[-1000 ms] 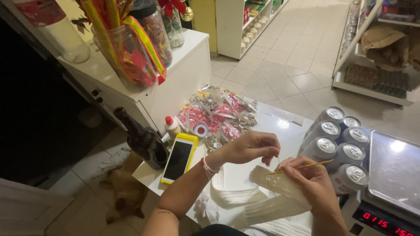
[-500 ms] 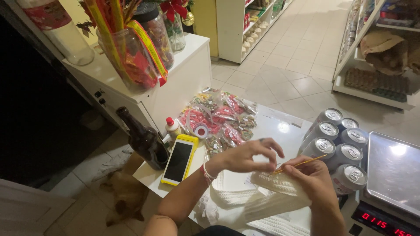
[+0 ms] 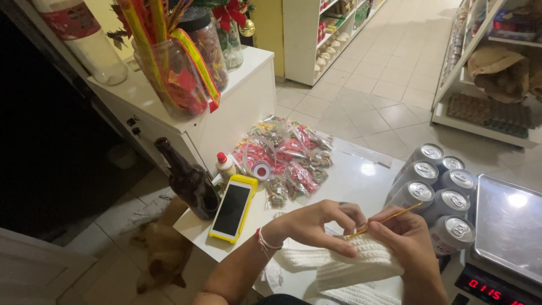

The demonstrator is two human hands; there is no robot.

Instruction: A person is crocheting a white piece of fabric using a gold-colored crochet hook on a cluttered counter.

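Your right hand [image 3: 409, 240] pinches the yellow crochet hook [image 3: 387, 219] — its shaft points to two o'clock — while your left hand [image 3: 322, 223] fingers press the white knitted piece [image 3: 361, 265] just beneath.

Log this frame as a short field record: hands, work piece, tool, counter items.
left hand: pinches the top edge of the white crocheted piece
right hand: holds the yellow crochet hook, tip at the fabric
counter: yellow-cased phone, brown bottle, bags of sweets, silver cans
scale: right edge, red digits lit
floor: a dog
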